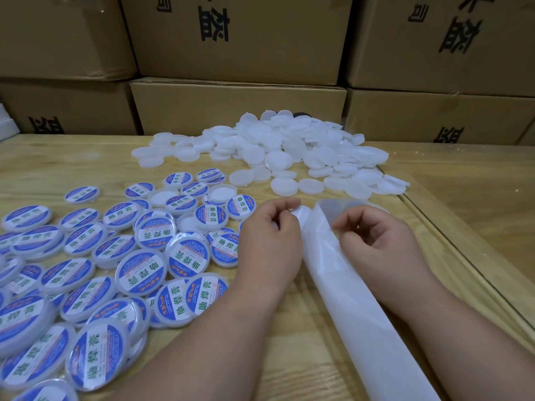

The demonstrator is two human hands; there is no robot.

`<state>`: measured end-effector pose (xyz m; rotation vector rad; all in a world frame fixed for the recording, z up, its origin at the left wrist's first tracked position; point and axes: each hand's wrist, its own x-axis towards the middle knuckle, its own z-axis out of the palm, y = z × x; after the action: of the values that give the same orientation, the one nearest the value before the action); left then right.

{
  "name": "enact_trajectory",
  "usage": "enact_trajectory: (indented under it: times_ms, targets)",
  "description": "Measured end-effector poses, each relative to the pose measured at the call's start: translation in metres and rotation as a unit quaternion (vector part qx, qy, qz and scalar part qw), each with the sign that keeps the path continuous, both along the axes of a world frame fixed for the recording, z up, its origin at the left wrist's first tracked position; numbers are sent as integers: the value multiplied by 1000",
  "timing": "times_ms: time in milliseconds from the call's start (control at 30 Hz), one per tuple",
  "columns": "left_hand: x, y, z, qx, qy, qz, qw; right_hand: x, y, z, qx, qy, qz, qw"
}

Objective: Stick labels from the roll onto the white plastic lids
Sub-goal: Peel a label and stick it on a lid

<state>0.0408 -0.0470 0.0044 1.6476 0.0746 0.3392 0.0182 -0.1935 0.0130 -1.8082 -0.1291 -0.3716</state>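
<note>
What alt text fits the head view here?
Two hands, left hand and right hand, pinch a white backing strip on a wooden table, labelled lids at left, plain white lids heaped beyond.

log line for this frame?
left hand: pinching backing strip | right hand: curled beside strip | labelled lids: left | blank lids: far

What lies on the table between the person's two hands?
In the head view, the white backing strip runs between the left hand and right hand, its far end folded over; both hands pinch it.
</note>
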Motion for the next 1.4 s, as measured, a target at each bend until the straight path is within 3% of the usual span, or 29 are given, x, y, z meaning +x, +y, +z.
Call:
enact_trajectory:
  times_ms: [200,300,400,567,700,1000,1233,1400]
  targets:
    - [-3,-1,1,14,-5,-17,1000,-5,0,5,52,9,58,997]
    - [-5,-2,3,41,-9,-31,999,-9,1,7,-13,-30,86,996]
    - [-4,-2,3,37,-13,-29,999,-9,0,6,-56,-54,32,996]
    - [-3,0,2,-49,3,-9,999,-6,-6,5,-43,-25,-18,999]
    - [-1,2,2,-105,12,-24,994,-3,-4,3,-25,-56,-32,998]
    - [-3,1,3,-91,-6,-95,991,-3,0,1,-58,-89,-17,994]
    - [-3,4,4,-135,-37,-116,983,-2,0,2,2,-95,-51,994]
    - [-4,1,-3,-56,-60,-114,990,-1,-2,4,35,-88,-54,994]
